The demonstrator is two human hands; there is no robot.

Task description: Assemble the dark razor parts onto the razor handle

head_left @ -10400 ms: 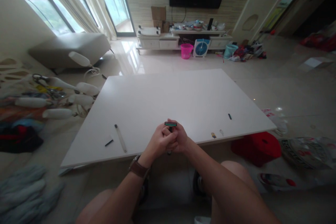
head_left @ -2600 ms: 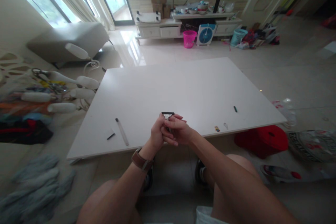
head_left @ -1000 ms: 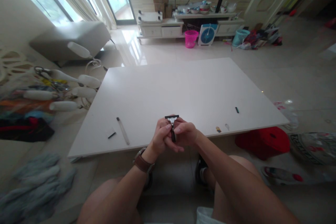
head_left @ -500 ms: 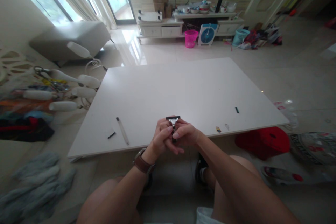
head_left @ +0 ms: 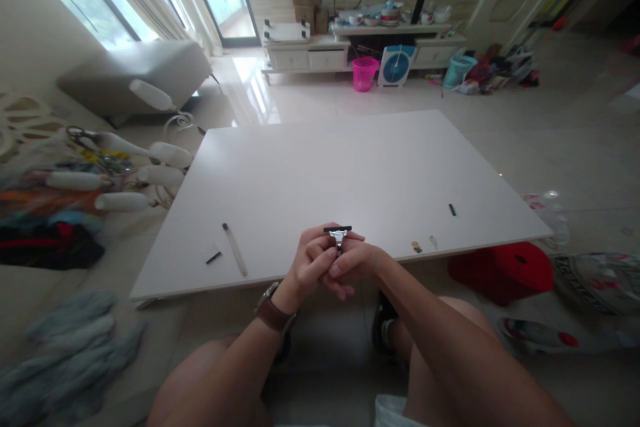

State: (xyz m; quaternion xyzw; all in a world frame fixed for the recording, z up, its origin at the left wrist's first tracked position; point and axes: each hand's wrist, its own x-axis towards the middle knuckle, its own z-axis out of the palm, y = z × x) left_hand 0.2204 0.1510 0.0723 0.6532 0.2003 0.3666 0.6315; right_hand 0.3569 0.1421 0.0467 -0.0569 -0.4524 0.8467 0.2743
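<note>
A T-shaped safety razor (head_left: pixel 339 236), with a black head and a silver neck, is held at the front edge of the white table (head_left: pixel 320 173). My left hand (head_left: pixel 311 263) is closed around its lower part, thumb bent over it. Against it, my right hand (head_left: pixel 358 259) is closed too, its thumb and fingers on the same handle. Most of the handle is hidden by the fingers. To the left lie a slim pale stick with a dark tip (head_left: pixel 235 250) and a short black strip (head_left: pixel 213 257).
On the table's right lie a small dark piece (head_left: pixel 453 209), a small yellow-and-dark piece (head_left: pixel 417 247) and a small clear piece (head_left: pixel 433 241). A red stool (head_left: pixel 505 273) stands below the right edge. A lamp with white shades (head_left: pixel 170 155) borders the left side.
The razor has shifted slightly right and down in my hands, and less of its handle shows below the neck. A finger of my left hand now extends behind the head.
</note>
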